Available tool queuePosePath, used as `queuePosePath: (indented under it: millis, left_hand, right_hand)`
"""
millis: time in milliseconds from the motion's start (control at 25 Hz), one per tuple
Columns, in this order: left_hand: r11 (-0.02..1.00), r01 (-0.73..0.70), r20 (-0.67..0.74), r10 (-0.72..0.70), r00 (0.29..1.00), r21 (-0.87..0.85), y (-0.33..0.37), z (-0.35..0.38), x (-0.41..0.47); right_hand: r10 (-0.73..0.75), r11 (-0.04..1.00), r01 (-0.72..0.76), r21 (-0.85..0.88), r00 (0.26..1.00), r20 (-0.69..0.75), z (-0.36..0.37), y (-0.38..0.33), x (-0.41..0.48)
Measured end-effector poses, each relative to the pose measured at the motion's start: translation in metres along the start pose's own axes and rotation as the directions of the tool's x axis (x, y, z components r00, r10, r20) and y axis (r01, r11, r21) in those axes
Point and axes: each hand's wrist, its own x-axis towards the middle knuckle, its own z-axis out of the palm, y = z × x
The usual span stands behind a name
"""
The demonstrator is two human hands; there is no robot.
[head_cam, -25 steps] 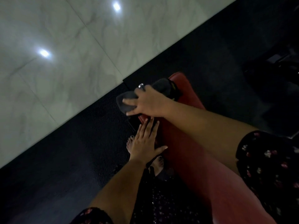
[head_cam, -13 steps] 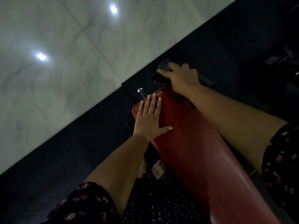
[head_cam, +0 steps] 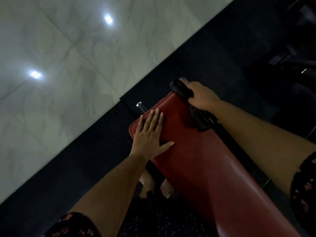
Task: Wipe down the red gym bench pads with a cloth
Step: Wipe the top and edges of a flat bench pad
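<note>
While the left hand (head_cam: 150, 135) lies flat, fingers spread, on the red bench pad (head_cam: 196, 151), the right hand (head_cam: 202, 98) clamps a dark cloth (head_cam: 181, 88) at frame centre; no writing is readable.

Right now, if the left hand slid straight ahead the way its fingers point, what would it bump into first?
Probably the shiny metal peg. The left hand lies flat on the red bench pad, fingers aimed just beside it; depth is unclear.

A person in a dark, short-sleeved garment printed with small red and pale flowers, seen from above; the floral left sleeve (head_cam: 73, 225) ends above the elbow, the right sleeve (head_cam: 306, 190) likewise. Both forearms are bare, as are the left hand (head_cam: 150, 135), right hand (head_cam: 202, 98) and feet (head_cam: 156, 183).
</note>
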Motion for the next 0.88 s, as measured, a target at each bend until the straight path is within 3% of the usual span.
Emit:
queuePosePath:
  millis: [120,240,320,480,600,720,800,880]
  left_hand:
    - [0.992,-0.119,0.039,0.118,0.992,0.04,0.016,-0.013,0.034]
    - [0.992,-0.126,0.07,0.124,0.99,0.027,0.028,-0.019,0.054]
    - [0.993,-0.108,0.074,0.104,0.992,0.045,0.029,-0.018,0.054]
    - [0.987,-0.104,0.094,0.093,0.991,0.12,0.028,-0.016,0.055]
    - [0.986,-0.096,0.079,0.085,0.993,0.137,0.031,-0.014,0.054]
    - [0.981,-0.111,0.027,0.108,0.994,0.161,0.038,-0.015,0.054]
    - [0.969,-0.183,0.065,0.174,0.983,0.167,0.062,-0.015,0.055]
    - [0.979,-0.147,0.13,0.129,0.983,0.138,0.093,-0.01,0.057]
  right_hand:
    - [0.113,0.979,-0.111,0.17,0.994,-0.004,0.025,0.039,-0.041]
    - [0.167,0.958,-0.177,0.224,0.984,0.062,0.037,0.064,-0.077]
    - [0.177,0.964,-0.186,0.191,0.982,0.063,0.031,0.057,-0.067]
    - [0.123,0.988,-0.115,0.102,0.989,-0.078,0.024,0.022,-0.036]
    - [0.16,0.985,-0.153,0.085,0.984,-0.077,0.038,0.033,-0.068]
    - [0.306,0.951,-0.301,0.071,0.95,-0.067,0.069,0.073,-0.132]
    - [0.437,0.899,-0.436,0.041,0.899,-0.03,0.088,0.087,-0.164]
    - [0.505,0.862,-0.504,0.044,0.863,-0.009,0.09,0.082,-0.161]
